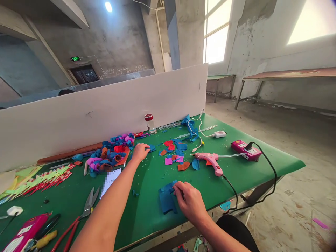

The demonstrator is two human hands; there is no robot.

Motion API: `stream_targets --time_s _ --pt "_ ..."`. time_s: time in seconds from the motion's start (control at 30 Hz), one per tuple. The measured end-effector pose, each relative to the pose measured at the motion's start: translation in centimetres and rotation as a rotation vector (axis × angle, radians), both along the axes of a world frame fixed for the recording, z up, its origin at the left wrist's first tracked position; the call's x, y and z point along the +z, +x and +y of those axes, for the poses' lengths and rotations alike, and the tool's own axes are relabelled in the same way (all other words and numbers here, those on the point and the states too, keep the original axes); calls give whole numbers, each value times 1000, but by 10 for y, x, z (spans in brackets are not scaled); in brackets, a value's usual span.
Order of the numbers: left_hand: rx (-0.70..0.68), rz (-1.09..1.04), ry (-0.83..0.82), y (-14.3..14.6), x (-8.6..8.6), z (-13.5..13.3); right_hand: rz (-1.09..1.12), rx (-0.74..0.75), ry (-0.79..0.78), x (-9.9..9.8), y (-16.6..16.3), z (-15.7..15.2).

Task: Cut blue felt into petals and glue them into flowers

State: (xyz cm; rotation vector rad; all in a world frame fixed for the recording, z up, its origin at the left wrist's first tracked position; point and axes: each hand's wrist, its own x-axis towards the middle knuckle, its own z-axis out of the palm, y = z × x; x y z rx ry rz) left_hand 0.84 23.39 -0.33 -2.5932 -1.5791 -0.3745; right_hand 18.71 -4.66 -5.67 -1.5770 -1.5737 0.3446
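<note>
My left hand (140, 152) reaches far across the green table (147, 213), its fingers closed on a small blue felt piece (151, 148) beside a heap of rolled felt flowers (111, 155). My right hand (189, 201) rests near the front edge and pinches the top of a stack of blue felt pieces (166, 199). Loose red, pink, blue and orange felt scraps (174, 154) lie between the two hands.
A pink glue gun (211, 161) lies right of the scraps, its black cord running to a pink power strip (246, 149). Scissors (89, 204), pliers and another pink strip (25, 232) sit at the front left. A small jar (150, 123) stands by the white divider board (105, 108).
</note>
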Motion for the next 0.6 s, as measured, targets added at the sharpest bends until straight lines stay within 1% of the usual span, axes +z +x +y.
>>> stream_targets --time_s 0.1,0.2,0.3,0.43,0.53,0.6 --pt "-23 65 -20 6 2 3 -18 -9 14 0 -1 1" --pt "-29 76 -32 6 3 1 -28 -18 25 -1 -1 2" --pt "-1 32 -43 5 6 1 -39 -25 28 -1 -2 2" --pt "67 -84 -55 5 14 -3 -60 -32 25 0 -1 3" --pt "58 -186 -49 4 20 -24 -61 -29 5 0 -1 3" --pt "18 -249 -32 1 22 -53 -59 -34 -6 0 0 3"
